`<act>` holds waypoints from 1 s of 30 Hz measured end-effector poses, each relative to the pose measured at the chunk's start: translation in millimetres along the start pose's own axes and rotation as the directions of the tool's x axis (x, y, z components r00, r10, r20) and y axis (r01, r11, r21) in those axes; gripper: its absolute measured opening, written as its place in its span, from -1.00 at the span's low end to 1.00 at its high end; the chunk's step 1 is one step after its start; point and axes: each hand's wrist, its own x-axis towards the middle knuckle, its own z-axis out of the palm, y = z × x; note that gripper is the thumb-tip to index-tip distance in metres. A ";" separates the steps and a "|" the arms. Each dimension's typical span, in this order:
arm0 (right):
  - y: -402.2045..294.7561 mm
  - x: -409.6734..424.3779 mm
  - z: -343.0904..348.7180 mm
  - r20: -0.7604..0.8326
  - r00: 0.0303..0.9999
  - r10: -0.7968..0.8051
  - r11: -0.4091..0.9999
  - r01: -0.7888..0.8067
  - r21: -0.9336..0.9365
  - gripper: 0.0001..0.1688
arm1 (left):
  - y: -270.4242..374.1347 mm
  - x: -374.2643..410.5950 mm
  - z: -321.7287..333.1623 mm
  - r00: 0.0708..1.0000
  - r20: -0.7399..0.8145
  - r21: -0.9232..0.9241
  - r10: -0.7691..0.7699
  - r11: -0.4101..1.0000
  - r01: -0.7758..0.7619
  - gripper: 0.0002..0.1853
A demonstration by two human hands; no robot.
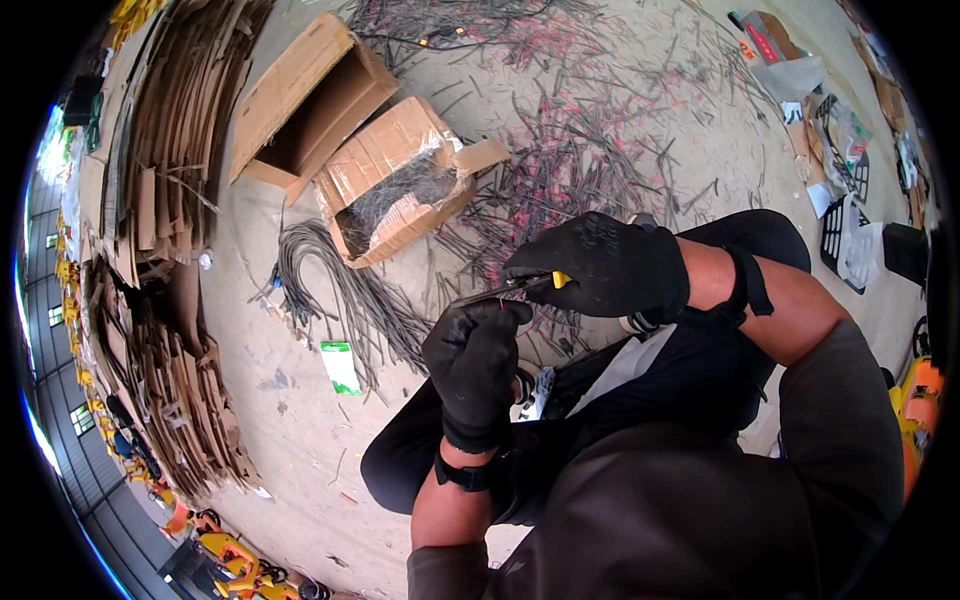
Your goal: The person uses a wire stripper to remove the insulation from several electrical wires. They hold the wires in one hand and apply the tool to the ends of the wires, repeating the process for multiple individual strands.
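Note:
My left hand (474, 360), in a black work glove, pinches a thin wire (502, 304) that shows a bit of red near the fingertips. Just above it, my right hand (600, 262), gloved the same way, is closed around a hand tool (534, 285) with a dark metal front and a yellow part (560, 280). The tool's exact kind is hard to tell, since my fingers cover most of it. Its front end meets the wire over my left thumb. A bundle of grey cables (337, 270) lies on the floor left of my hands, some ends near my left knee.
Cut grey and red wire scraps (570, 165) litter the concrete floor ahead. An opened carton (397, 187) holds a tangle of fine strands, beside another open cardboard box (315, 105). Flattened cardboard (180, 135) is stacked at left. A green-and-white packet (340, 367) lies nearby; black plastic crates (844, 240) stand right.

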 end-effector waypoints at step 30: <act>19.3 -2.5 -3.2 0.226 0.957 0.181 0.983 -0.167 -0.082 -0.56 | 11.2 -14.9 17.0 0.958 0.279 -0.419 0.073 0.907 0.052 -0.94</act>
